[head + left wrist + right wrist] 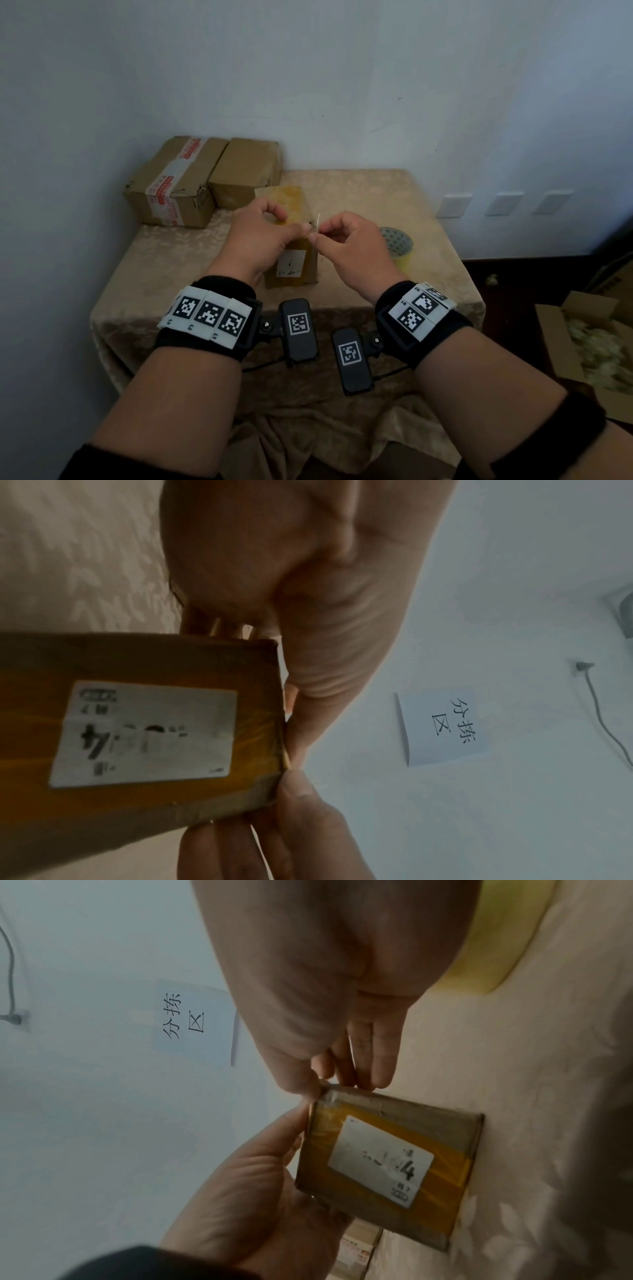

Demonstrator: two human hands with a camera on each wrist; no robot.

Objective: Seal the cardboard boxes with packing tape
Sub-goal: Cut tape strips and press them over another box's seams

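Head view, left to right: two sealed boxes [202,178] parked at the table's [164,260] far-left corner, likely out of the way. Left hand [255,236] and right hand [346,245] meet over the small box [294,263] at table centre, each pinching a thin tape strip [318,219] at its top near corner, probably a free end to press down. Tape roll [397,240] sits just right, within reach.

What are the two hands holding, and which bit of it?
Both the left hand and right hand pinch something small and thin, perhaps tape, at the top corner of the taped box. What it is cannot be told.
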